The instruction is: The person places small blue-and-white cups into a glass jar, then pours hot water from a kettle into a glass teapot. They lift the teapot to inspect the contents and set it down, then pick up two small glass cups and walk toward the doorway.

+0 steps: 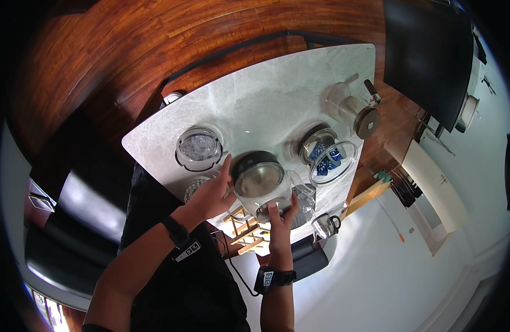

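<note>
A clear glass pot with a black base and a metal-coloured top leans between my two hands. My left hand lies along its left side, index finger stretched up beside the black base; some of its fingers are hidden by the pot. At the top end, my right hand grips the pot with thumb and fingers around the metal-coloured part. I cannot tell whether the base rests on the table. Left of it stands a round glass bowl with a dark rim. A second glass dish is partly behind my left hand.
The marbled table also holds a glass vessel with blue patterned contents, a glass jar with a brown lid, a dark grey mat and a glass jug with a black handle. A wooden rack shows beyond the near edge.
</note>
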### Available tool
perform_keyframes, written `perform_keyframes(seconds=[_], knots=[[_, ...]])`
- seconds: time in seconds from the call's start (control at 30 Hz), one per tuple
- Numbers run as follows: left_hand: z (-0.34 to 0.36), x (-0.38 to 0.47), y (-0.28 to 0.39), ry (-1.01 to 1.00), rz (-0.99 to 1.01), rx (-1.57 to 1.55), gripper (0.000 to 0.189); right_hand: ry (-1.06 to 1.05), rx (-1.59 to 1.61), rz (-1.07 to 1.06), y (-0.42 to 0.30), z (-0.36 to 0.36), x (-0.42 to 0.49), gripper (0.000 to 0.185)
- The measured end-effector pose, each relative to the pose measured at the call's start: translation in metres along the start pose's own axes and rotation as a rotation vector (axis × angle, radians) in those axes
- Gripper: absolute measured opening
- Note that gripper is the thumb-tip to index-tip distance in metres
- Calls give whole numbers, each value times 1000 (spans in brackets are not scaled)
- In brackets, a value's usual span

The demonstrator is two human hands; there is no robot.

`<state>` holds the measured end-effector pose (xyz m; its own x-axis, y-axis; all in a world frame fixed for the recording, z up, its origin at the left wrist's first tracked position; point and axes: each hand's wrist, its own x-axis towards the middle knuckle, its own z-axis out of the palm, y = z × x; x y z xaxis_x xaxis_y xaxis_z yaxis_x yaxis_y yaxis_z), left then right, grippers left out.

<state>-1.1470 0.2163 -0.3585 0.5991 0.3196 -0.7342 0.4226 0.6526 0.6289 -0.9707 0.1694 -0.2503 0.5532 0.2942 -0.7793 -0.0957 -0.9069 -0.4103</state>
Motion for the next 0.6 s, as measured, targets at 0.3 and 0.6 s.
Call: perform_keyframes(seconds=[0.3,0.6], knots=[[-2,-7,2,37,159,105,93,-4,41,-3,-3,1,-3,91],[3,-9,1,43,48,2,96,-7,40,2,-7,4,-7,83]])
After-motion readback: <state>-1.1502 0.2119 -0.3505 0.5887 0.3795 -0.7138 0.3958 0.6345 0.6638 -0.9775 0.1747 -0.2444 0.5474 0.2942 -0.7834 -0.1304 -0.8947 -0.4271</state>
